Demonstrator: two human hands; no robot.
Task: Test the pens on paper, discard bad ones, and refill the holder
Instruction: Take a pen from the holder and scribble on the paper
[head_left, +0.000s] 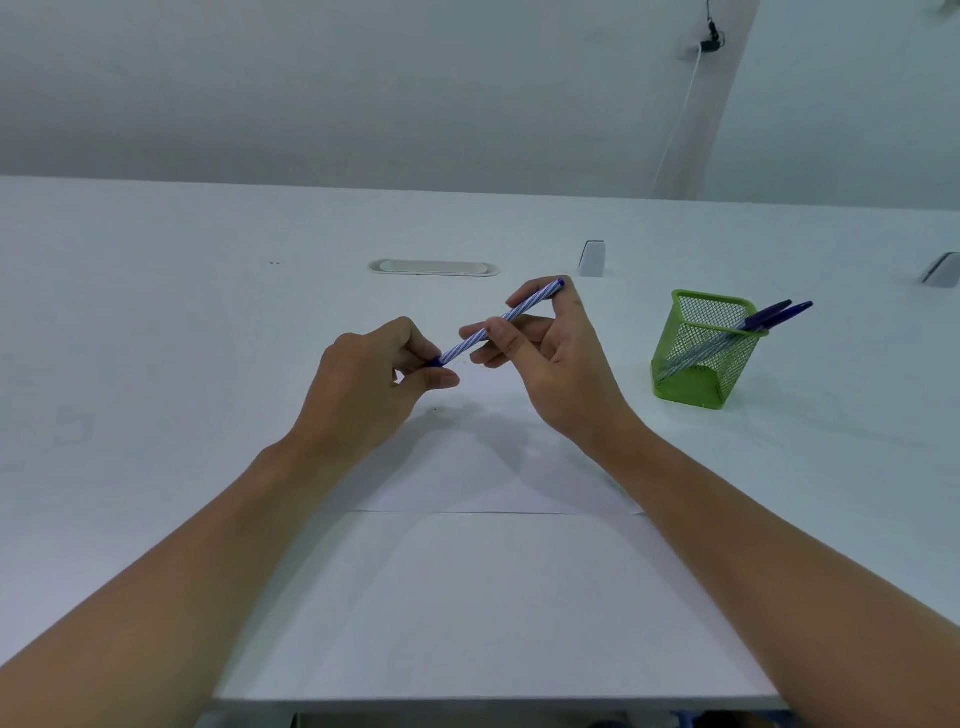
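A blue-and-white striped pen is held slantwise above the white paper in the middle of the table. My left hand pinches the pen's blue cap at its lower left end. My right hand grips the barrel with thumb and fingers, and the pen's far end sticks out past the fingers. A green mesh holder stands to the right on the table, with two blue-capped pens leaning out of it toward the right.
The white table has an oval cable grommet at the back centre. A small white block stands behind my right hand, and another grey-white object sits at the far right edge. A cable hangs down the wall.
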